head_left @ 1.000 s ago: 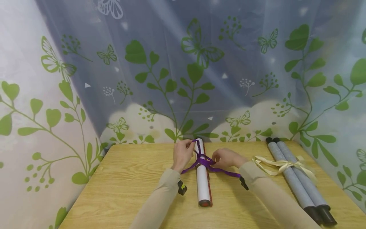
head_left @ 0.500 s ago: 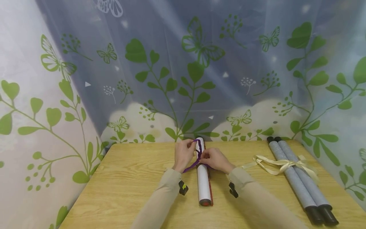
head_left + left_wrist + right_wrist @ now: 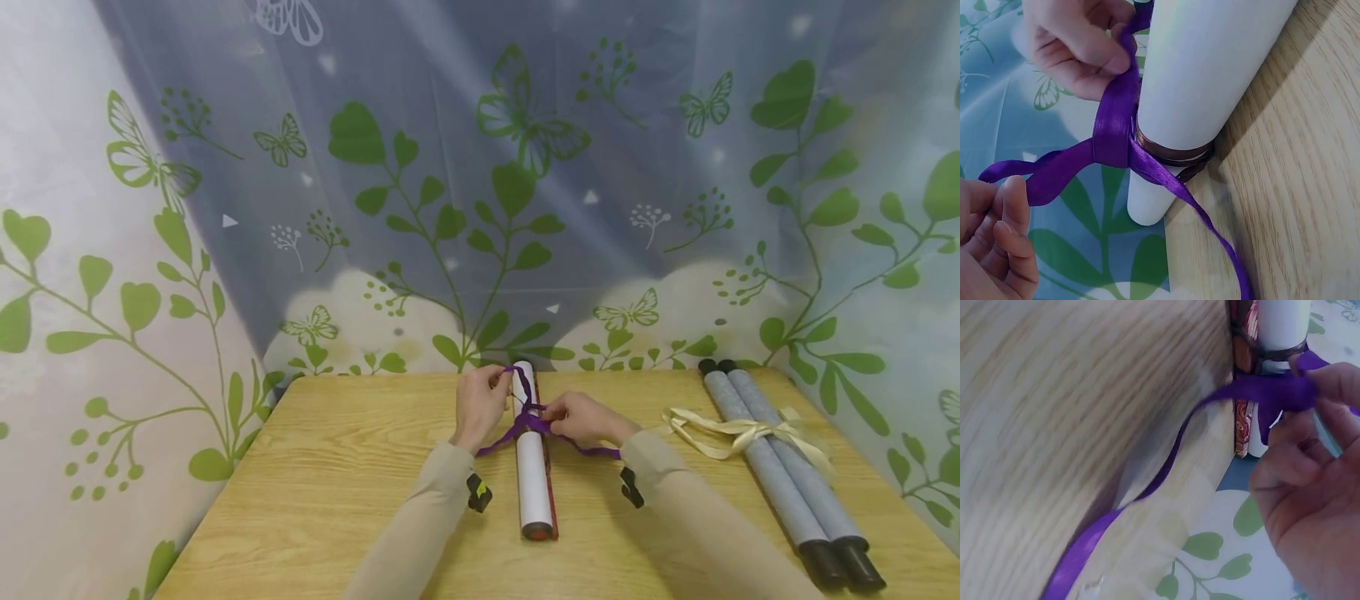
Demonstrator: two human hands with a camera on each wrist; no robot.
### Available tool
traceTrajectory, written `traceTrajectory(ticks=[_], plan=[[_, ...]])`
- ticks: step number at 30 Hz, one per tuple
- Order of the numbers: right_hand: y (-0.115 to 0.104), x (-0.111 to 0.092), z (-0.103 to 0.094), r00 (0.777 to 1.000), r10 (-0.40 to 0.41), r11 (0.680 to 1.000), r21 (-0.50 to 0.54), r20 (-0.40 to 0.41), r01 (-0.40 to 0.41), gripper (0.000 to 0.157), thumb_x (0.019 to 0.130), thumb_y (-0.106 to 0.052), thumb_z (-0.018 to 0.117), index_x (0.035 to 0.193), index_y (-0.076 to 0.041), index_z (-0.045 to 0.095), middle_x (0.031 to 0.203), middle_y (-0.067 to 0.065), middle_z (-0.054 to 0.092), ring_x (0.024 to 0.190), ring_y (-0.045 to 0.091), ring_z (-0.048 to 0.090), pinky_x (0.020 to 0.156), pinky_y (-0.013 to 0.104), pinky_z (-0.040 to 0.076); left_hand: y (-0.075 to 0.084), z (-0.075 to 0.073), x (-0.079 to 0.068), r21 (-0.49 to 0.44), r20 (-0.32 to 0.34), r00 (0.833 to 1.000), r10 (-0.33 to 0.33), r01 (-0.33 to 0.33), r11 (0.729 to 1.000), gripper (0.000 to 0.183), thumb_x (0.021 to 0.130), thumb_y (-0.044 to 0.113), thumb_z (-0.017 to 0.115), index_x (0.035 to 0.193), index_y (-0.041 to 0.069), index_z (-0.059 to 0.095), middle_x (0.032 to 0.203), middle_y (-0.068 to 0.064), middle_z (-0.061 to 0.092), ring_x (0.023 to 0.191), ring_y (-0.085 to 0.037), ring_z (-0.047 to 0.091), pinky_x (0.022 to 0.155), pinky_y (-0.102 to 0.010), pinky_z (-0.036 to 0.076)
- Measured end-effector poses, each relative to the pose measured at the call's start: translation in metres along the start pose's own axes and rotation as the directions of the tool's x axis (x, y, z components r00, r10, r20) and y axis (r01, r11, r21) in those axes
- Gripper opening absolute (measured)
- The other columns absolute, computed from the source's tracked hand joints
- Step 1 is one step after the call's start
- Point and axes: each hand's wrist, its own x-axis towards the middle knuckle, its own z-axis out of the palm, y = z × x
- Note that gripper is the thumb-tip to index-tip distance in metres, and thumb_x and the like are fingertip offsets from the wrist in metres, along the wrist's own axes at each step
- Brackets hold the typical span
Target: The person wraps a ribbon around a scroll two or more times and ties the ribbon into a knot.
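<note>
A white rolled tube [image 3: 534, 483] with a red patterned strip [image 3: 1243, 428] along its side lies lengthwise on the table. A purple ribbon [image 3: 1112, 128] goes around it, crossing on top near a thin brown band [image 3: 1175, 150]. My left hand [image 3: 480, 404] pinches a stretch of the ribbon, lifted by the tube's far end. Close to the crossing, my right hand [image 3: 585, 417] pinches the ribbon between thumb and fingertips, seen in the right wrist view. Loose ribbon tails run out to both sides.
Two grey rolls [image 3: 787, 475] with black ends lie side by side on the right of the wooden table [image 3: 360, 467]. A cream ribbon bow [image 3: 750, 433] ties them together. A leaf-patterned curtain [image 3: 420, 208] stands behind the table's far edge.
My right hand moved left over the tube at the crossing, then back right a little, now with ribbon in its fingertips. My left hand stays nearly still on its stretch of ribbon.
</note>
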Motion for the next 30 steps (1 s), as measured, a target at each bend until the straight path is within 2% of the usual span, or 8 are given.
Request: traceTrajectory(ticks=[4,10,13,17,22,26,28,30], plan=[[-0.006,0.000,0.002,0.999,-0.015,0.999,-0.051,-0.039,0.013,0.017,0.084,-0.014,0.067,0.096,-0.003,0.075,0.092,0.006,0.074,0.086,0.019,0.065,0.078,0.034,0.053,0.000,-0.001,0.000,0.001,0.004,1.000,-0.012,0.012,1.000,0.018,0.095,0.015,0.064,0.091,0.002,0.076,0.065,-0.004,0.068,0.043,-0.003,0.056,0.042,-0.021,0.047],[-0.016,0.008,0.017,0.986,0.006,0.997,-0.078,-0.169,-0.019,0.018,0.089,-0.029,0.071,0.078,-0.014,0.070,0.070,-0.006,0.066,0.061,0.008,0.052,0.058,0.025,0.044,-0.001,-0.003,-0.001,0.006,0.005,1.000,-0.012,0.012,1.000,0.017,0.094,0.015,0.064,0.091,0.003,0.076,0.064,-0.003,0.068,0.043,-0.003,0.056,0.042,-0.022,0.046],[-0.016,0.012,0.021,0.975,0.002,0.997,-0.075,-0.221,-0.019,0.014,0.091,-0.023,0.070,0.082,-0.012,0.072,0.072,-0.005,0.067,0.062,0.006,0.054,0.059,0.024,0.045,-0.001,-0.003,-0.001,0.001,0.015,1.000,-0.017,0.017,1.000,0.018,0.094,0.015,0.064,0.093,0.002,0.076,0.065,-0.004,0.068,0.043,-0.003,0.056,0.043,-0.021,0.047],[-0.010,0.015,0.016,0.963,0.041,0.999,0.015,-0.265,-0.038,0.013,0.094,-0.015,0.065,0.094,-0.006,0.073,0.081,0.003,0.071,0.068,0.009,0.057,0.062,0.025,0.047,0.000,-0.003,0.001,-0.023,0.011,1.000,-0.021,0.021,1.000,0.017,0.094,0.013,0.064,0.093,0.001,0.076,0.067,-0.006,0.069,0.043,-0.005,0.056,0.042,-0.021,0.047],[-0.003,0.020,0.011,0.959,0.161,0.984,0.117,-0.235,-0.136,0.015,0.093,-0.014,0.065,0.096,-0.002,0.073,0.088,0.009,0.072,0.072,0.015,0.058,0.065,0.029,0.048,0.001,-0.001,0.001,-0.044,0.021,1.000,-0.010,0.011,0.999,0.016,0.094,0.014,0.064,0.092,0.002,0.076,0.066,-0.006,0.069,0.042,-0.004,0.056,0.039,-0.022,0.046],[-0.003,0.022,0.012,0.938,0.306,0.942,0.195,-0.166,-0.273,0.034,0.089,-0.017,0.071,0.113,0.007,0.066,0.109,0.020,0.069,0.095,0.028,0.064,0.084,0.039,0.052,0.000,0.000,-0.001,-0.045,0.029,1.000,-0.004,0.005,0.999,0.016,0.094,0.014,0.065,0.091,0.002,0.076,0.065,-0.006,0.068,0.042,-0.004,0.055,0.037,-0.022,0.043],[-0.004,0.023,0.014,0.924,0.363,0.912,0.248,-0.122,-0.325,0.035,0.089,-0.017,0.071,0.113,0.009,0.065,0.102,0.018,0.068,0.093,0.027,0.061,0.082,0.037,0.051,-0.001,0.001,-0.001,-0.047,0.027,1.000,-0.004,0.005,0.999,0.016,0.094,0.014,0.065,0.091,0.002,0.075,0.065,-0.006,0.068,0.042,-0.006,0.056,0.037,-0.022,0.042],[-0.005,0.023,0.014,0.915,0.392,0.889,0.294,-0.092,-0.351,0.026,0.089,-0.016,0.071,0.101,0.007,0.069,0.083,0.010,0.064,0.078,0.020,0.058,0.070,0.030,0.048,-0.001,0.000,-0.002,-0.050,0.026,1.000,-0.004,0.005,0.999,0.016,0.094,0.014,0.065,0.092,0.002,0.075,0.065,-0.007,0.068,0.043,-0.009,0.058,0.036,-0.022,0.042]])
